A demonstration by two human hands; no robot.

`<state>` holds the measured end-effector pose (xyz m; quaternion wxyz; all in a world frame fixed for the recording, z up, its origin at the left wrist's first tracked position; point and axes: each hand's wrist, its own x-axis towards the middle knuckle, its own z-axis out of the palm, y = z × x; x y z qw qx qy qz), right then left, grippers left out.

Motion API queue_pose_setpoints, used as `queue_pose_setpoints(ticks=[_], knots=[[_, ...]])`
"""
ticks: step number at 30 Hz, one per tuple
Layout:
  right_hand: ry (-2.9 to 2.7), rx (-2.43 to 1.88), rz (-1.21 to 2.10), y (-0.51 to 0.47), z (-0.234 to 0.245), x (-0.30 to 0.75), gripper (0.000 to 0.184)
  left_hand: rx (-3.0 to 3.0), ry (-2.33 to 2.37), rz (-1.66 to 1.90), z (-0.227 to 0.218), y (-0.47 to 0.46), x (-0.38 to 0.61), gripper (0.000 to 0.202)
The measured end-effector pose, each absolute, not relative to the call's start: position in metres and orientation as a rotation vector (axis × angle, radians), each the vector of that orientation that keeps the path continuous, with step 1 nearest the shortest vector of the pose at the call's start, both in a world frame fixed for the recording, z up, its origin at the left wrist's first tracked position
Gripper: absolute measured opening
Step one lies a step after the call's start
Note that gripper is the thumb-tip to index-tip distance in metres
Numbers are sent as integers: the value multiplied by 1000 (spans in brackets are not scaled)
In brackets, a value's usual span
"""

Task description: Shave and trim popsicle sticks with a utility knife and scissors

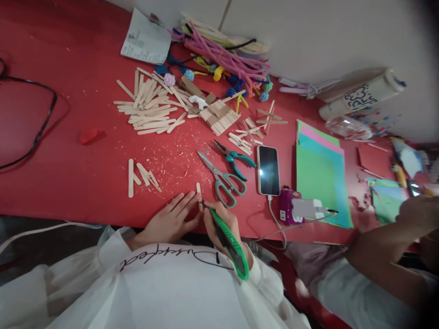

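Observation:
At the table's front edge, my left hand [176, 215] lies with fingers stretched out, pinning a small wooden craft stick [198, 188] to the red surface. The stick's rounded far end sticks out past the fingertips. My right hand [232, 220] is closed around a green utility knife [236, 256], its blade end down at the stick close to the left fingers. Just beyond the right hand lie grey-handled scissors [219, 176] and teal-handled pliers [236, 160]. Several cut stick pieces [147, 176] and one longer stick [131, 178] rest to the left.
Wood shavings litter the red table [103, 183]. Farther back are a pile of craft sticks [151, 107] and pipe cleaners [226, 52]. A phone [268, 171] on a charging cable, a purple adapter [288, 205] and coloured paper [318, 169] lie right. Another person's arm [380, 242] is beyond.

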<state>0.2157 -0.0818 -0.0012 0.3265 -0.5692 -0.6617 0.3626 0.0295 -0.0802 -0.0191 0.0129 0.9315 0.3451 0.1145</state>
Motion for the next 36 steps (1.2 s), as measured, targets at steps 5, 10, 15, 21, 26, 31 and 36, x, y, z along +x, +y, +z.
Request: queue_pose_setpoints(ticks=[5,10,15,21,26,31,36], knots=[[-1643,-1536,954,-76,12,208,6,2890,1072,375,-20,-81,30,45],[-1387,-1637,1005,-81,12,200,10,2848,1097,331,-19,-83,31,38],[-1203,-1628,1090,-78,4,198,11,2832,1112,327,-23,-86,33,39],[-1302,-1615,1049,-85,13,203,14,2833,1138,326,-25,-88,33,44],[-1450,-1605,931,-92,25,210,12,2837,1139,309,-24,-89,32,55],[-1548,-1572,875,-85,16,210,16,2826,1138,297,-24,-89,32,55],[-1615,-1548,863,-82,11,211,14,2836,1142,302,-20,-88,32,44]])
